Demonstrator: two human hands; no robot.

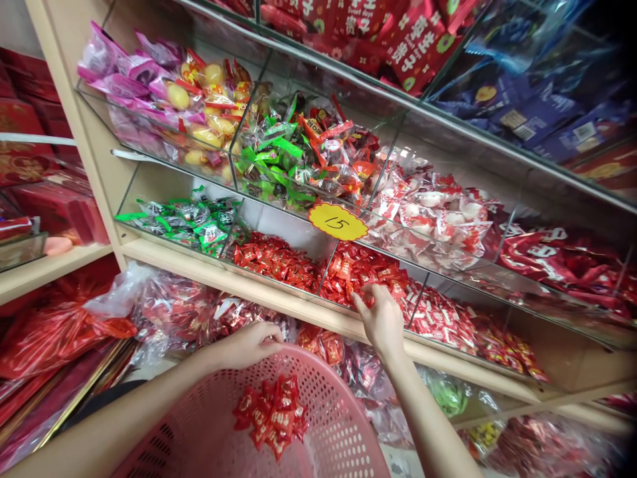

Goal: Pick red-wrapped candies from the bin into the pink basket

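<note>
My left hand (pixel 257 342) is closed over the far rim of a pink perforated plastic basket (pixel 343 405). Inside the basket lies a small heap of red-wrapped candies (pixel 273 415). My right hand (pixel 382 318) reaches over the front of a low shelf bin of red-wrapped candies (pixel 343 265). Its fingers are curled at the near edge of that pile, thumb and forefinger around red wrappers; how many pieces they hold is hidden.
Clear-walled bins hold green-wrapped sweets (pixel 199 222), more red candies (pixel 273 259) and red-and-white packets (pixel 438 315). A yellow price tag (pixel 337 221) reading 15 hangs from the upper row. Filled plastic bags (pixel 169 309) sit beneath the wooden shelf edge (pixel 174 265).
</note>
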